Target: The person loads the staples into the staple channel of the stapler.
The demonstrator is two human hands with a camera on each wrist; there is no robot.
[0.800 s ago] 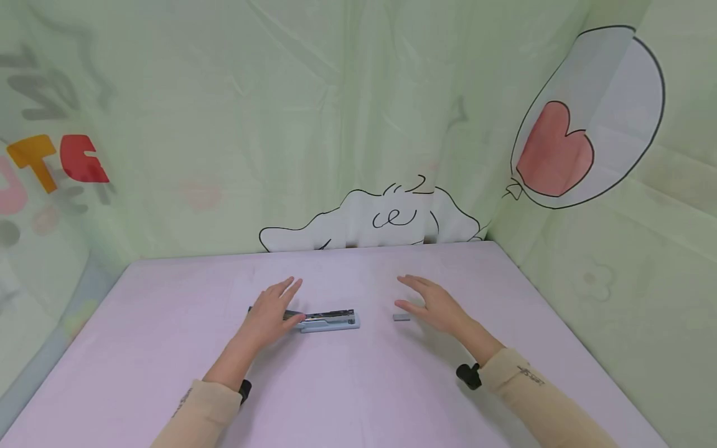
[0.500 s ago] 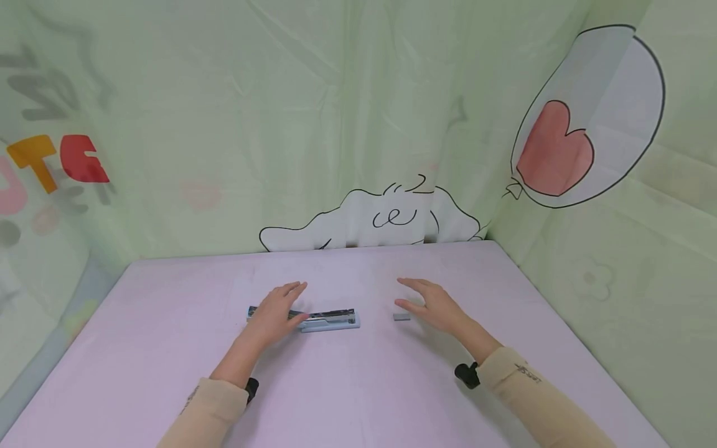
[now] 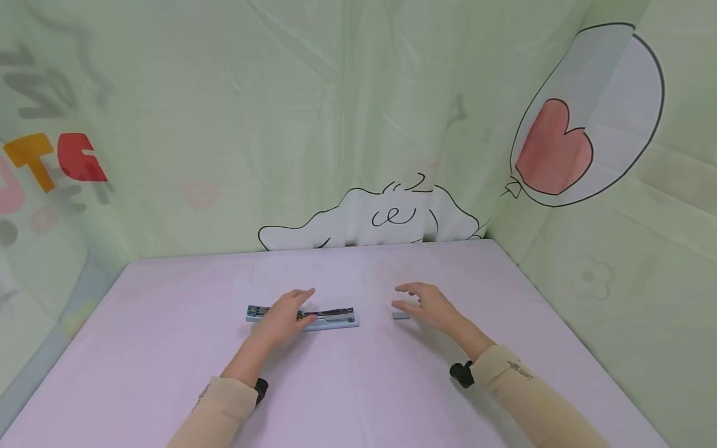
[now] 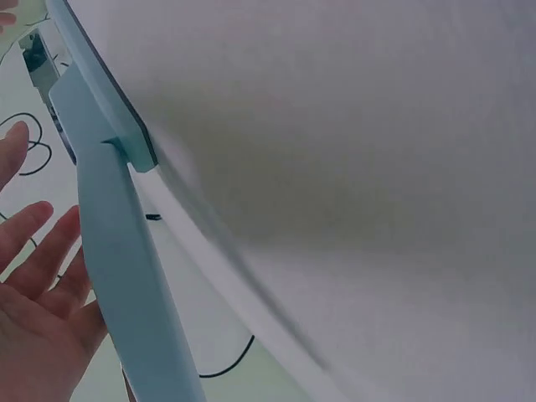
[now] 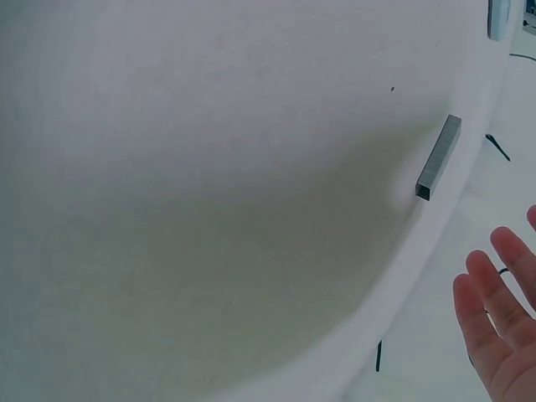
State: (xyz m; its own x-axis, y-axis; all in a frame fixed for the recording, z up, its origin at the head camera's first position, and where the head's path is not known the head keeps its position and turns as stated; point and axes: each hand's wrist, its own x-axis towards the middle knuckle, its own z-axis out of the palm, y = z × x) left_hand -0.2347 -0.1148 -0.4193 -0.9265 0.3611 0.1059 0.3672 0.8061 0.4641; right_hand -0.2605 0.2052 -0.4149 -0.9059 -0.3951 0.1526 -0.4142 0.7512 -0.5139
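Free passage between stapler [image 3: 337,320] and staple strip [image 3: 400,316], left hand [image 3: 284,318] apparently across the stapler's middle

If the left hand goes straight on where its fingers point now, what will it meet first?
Beyond the left hand, the way looks free over the table; the first thing in line seems to be the green backdrop, around its white drawing, though depth is unclear.

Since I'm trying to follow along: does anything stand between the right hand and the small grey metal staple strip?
Nothing visible stands between the right hand and the staple strip; the light-blue opened stapler lies left of the strip.
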